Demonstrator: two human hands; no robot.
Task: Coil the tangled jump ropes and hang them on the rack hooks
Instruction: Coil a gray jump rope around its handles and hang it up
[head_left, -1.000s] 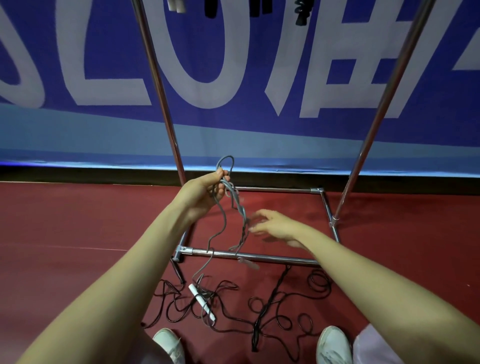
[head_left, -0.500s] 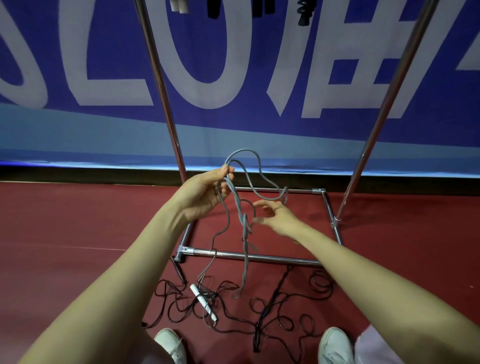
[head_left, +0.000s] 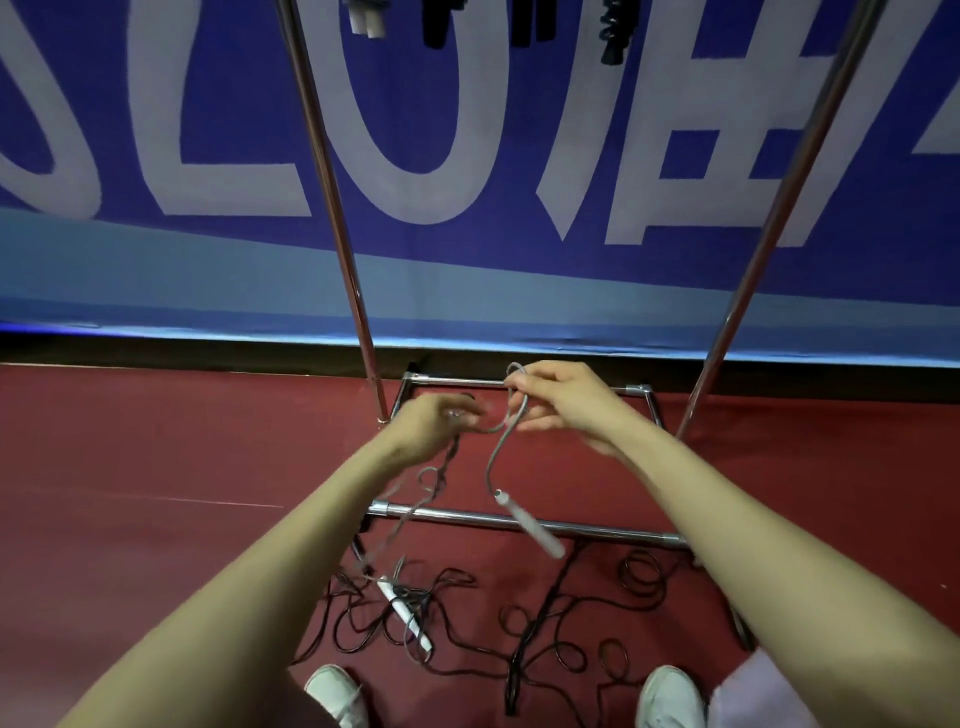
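A grey jump rope (head_left: 493, 457) hangs between my two hands above the rack's base. My left hand (head_left: 434, 423), blurred, grips a bunch of its strands that trail down to the floor. My right hand (head_left: 563, 397) pinches a loop of the same rope higher up. One white handle (head_left: 530, 525) dangles below my right hand; the other white handle (head_left: 402, 613) lies on the floor. Tangled black jump ropes (head_left: 561, 618) lie on the red floor in front of my shoes.
The metal rack (head_left: 519, 522) stands ahead, with two slanting poles (head_left: 332, 197) and a square base frame. Handles of hung ropes (head_left: 610, 36) show at the top edge. A blue banner covers the wall behind. My white shoes (head_left: 337, 693) are at the bottom.
My right hand rose and took hold of a loop of the grey rope. One white handle lifted off the floor and now dangles. My left hand dropped lower.
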